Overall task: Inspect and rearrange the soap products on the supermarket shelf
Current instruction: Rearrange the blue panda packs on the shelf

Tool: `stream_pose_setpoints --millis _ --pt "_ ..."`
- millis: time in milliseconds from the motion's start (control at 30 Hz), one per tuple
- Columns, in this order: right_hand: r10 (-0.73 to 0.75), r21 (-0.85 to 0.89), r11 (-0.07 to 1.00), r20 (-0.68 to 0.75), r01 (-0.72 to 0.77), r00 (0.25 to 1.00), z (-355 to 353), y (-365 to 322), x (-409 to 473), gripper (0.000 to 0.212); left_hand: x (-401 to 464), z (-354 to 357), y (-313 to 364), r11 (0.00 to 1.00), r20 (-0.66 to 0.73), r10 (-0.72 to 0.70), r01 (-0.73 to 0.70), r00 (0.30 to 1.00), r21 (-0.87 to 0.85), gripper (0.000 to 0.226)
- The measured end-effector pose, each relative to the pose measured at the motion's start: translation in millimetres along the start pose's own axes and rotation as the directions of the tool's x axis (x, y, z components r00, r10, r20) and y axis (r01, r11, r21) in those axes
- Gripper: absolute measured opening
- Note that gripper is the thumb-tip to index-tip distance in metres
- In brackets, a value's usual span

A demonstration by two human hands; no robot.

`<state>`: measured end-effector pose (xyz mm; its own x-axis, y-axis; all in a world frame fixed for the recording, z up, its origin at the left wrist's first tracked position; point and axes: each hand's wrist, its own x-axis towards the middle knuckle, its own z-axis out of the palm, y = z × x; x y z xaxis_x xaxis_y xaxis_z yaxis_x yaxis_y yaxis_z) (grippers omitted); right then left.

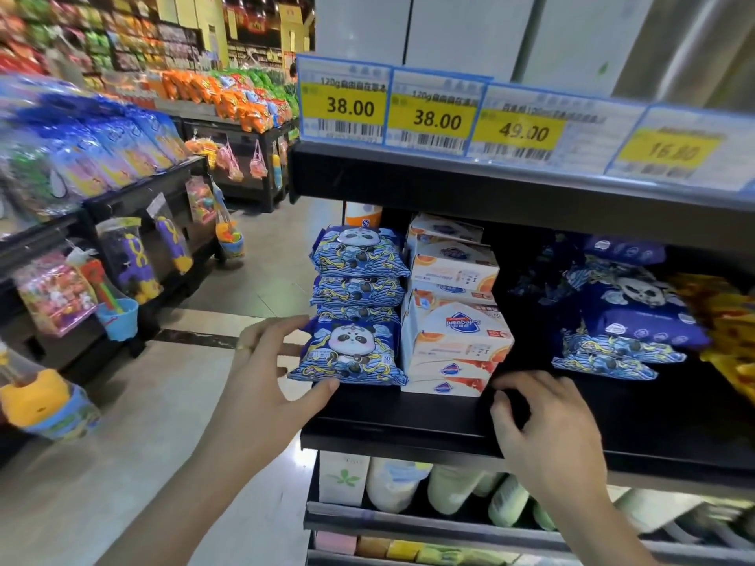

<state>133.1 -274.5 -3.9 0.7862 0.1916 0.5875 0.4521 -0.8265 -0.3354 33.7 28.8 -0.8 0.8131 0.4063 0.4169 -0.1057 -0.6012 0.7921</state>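
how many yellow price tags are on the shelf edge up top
4, in a row along the upper shelf edge: 38.00 at far left, a second 38.00 beside it, 49.00 next, and a blurred tag at far right. More may lie beyond the frame.

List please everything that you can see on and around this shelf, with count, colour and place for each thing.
blue panda-print soft packs: four, stacked at the shelf's left end.
white and orange cardboard soap boxes: a stack, count unclear, right of the panda stack.
dark blue soft packs: a loose pile, further right.
yellow packs: count unclear, far right edge.
yellow price tags: four, on the rail above.
black metal shelf: one, holding all packs.
pale bottles: several, on the shelf below.
hanging toys: many, mixed colours, left aisle display.
left hand: fingers and thumb round the lowest panda pack.
right hand: fingers curled over the bare shelf, near the boxes.
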Motion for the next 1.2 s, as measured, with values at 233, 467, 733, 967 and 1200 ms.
stream_pose_setpoints --millis 233,467,733,967,1200 --pt "0.007 0.197 0.98 0.023 -0.011 1.0 -7.3 4.6 -0.8 0.019 -32.6 8.5 50.8 0.984 -0.031 0.101 -0.095 0.994 0.153 0.057" --pt "-0.058 0.418 0.906 -0.027 0.064 0.998 -51.9 35.5 -2.3 0.022 -57.2 73.9 114.4 0.975 0.079 0.165 -0.175 0.983 0.138 0.053" --pt "0.059 0.412 0.911 -0.17 0.016 0.984 -127.5 124.2 27.7 0.029 -55.9 173.4 160.1 0.963 0.191 0.194 -0.223 0.962 0.148 0.04" --pt "-0.111 0.21 0.974 0.088 0.09 0.99 -129.1 169.0 72.7 0.072 -45.6 224.0 153.6 0.913 0.287 0.036 -0.148 0.957 0.381 0.051" --pt "-0.165 0.201 0.97 0.123 0.138 0.978 -108.6 168.8 96.2 0.064 -42.7 217.8 157.4 0.958 0.352 -0.094 -0.011 0.931 0.285 0.052"
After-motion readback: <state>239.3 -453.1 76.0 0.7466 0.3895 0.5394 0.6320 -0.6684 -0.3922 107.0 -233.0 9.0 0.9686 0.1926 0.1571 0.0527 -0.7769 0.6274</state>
